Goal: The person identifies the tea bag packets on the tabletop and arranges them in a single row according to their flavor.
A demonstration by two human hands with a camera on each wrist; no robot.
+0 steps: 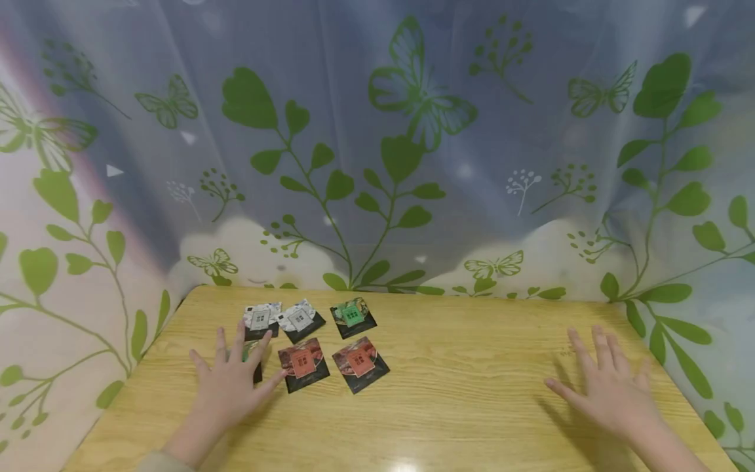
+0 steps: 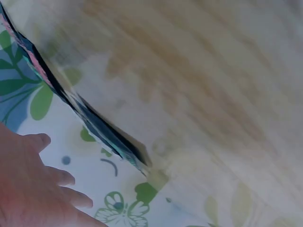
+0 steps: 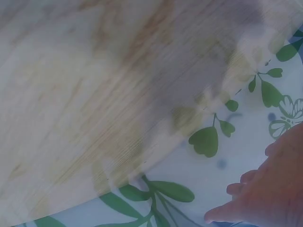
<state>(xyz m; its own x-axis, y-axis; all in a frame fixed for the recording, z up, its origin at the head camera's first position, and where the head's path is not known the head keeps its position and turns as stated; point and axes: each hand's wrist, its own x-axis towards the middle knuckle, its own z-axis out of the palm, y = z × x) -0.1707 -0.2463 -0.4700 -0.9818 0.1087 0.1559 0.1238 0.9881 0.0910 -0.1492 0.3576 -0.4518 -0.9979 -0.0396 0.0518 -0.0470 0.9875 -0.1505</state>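
Several square flat packets lie at the left of the wooden table (image 1: pixel 448 419). Two are white and black, a left one (image 1: pixel 261 319) and a right one (image 1: pixel 301 320). A green and black packet (image 1: pixel 353 316) lies in the back row. In front are two red and black packets, one (image 1: pixel 303 364) beside the other (image 1: pixel 360 364). My left hand (image 1: pixel 227 387) spreads its fingers over another green packet (image 1: pixel 257 373), mostly hidden beneath it; the thumb tip overlaps a red packet's edge. At the right, my right hand (image 1: pixel 619 396) is spread above the table, holding nothing.
A curtain (image 1: pixel 377 196) printed with green leaves and butterflies hangs around the back and sides of the table. Its lower edge meets the table's back edge. In the left wrist view the packets (image 2: pixel 109 132) appear edge-on as a thin strip.
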